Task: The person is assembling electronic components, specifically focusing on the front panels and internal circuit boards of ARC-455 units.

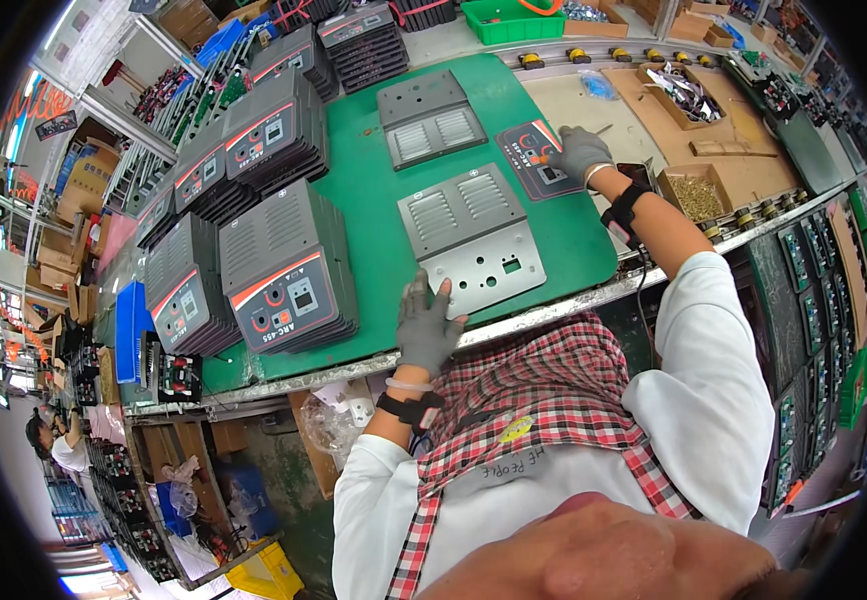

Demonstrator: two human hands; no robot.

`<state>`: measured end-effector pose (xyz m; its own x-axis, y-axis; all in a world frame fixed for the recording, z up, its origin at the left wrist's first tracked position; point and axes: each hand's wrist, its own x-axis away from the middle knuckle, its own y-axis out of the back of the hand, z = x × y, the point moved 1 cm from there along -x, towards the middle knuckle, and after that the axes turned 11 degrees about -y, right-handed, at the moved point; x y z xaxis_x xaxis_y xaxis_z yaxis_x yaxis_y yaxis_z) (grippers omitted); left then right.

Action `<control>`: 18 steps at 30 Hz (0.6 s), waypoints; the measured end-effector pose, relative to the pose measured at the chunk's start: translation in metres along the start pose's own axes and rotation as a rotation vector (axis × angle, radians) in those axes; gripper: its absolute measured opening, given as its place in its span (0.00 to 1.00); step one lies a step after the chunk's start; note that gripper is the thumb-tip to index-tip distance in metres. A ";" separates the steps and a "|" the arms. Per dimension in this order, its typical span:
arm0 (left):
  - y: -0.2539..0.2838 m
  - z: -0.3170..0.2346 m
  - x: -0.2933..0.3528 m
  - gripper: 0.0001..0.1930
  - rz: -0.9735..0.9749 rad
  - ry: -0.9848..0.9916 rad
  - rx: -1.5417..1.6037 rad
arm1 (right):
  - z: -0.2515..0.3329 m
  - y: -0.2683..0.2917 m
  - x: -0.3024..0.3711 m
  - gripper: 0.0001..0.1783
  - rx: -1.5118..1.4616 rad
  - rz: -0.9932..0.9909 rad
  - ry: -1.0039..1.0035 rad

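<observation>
My left hand [429, 324], in a grey glove, has its fingers apart at the near left edge of a bent metal panel [474, 268]. This panel has a louvred dark part and a bare, light grey part with round and rectangular holes. Farther right, my grey-gloved right hand [584, 156] has its fingers bent onto the right edge of a dark label sheet [533, 172] with a red-orange stripe; the fingertips are partly hidden. Another bent metal panel [431, 120] lies beyond the near one. Both panels rest on the green table mat [373, 215].
Stacks of labelled grey panels [288, 268] crowd the table's left side, with more stacks [273, 130] behind. At right stand a box of small brass-coloured parts [694, 192] and a cardboard tray [681, 93]. A green bin [513, 22] sits at the back. A metal edge [353, 377] borders the table.
</observation>
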<state>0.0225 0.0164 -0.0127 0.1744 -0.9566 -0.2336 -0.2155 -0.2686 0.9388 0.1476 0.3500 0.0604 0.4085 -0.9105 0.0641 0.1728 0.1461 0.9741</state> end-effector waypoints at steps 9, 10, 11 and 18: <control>0.002 -0.004 0.004 0.28 -0.072 -0.005 -0.023 | -0.013 -0.006 0.004 0.24 -0.032 0.082 -0.202; 0.002 -0.004 0.004 0.28 -0.072 -0.018 -0.018 | -0.017 -0.008 0.003 0.21 -0.129 -0.054 -0.123; 0.004 -0.004 0.004 0.27 -0.109 -0.022 0.030 | -0.021 -0.006 0.004 0.19 -0.222 -0.192 -0.044; 0.034 -0.036 -0.010 0.25 -0.379 -0.009 0.615 | 0.034 0.008 0.097 0.18 -1.358 0.167 0.103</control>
<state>0.0479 0.0206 0.0304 0.3370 -0.7849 -0.5200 -0.6437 -0.5951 0.4812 0.1581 0.2499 0.0818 0.5651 -0.8207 0.0842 0.8245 0.5653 -0.0240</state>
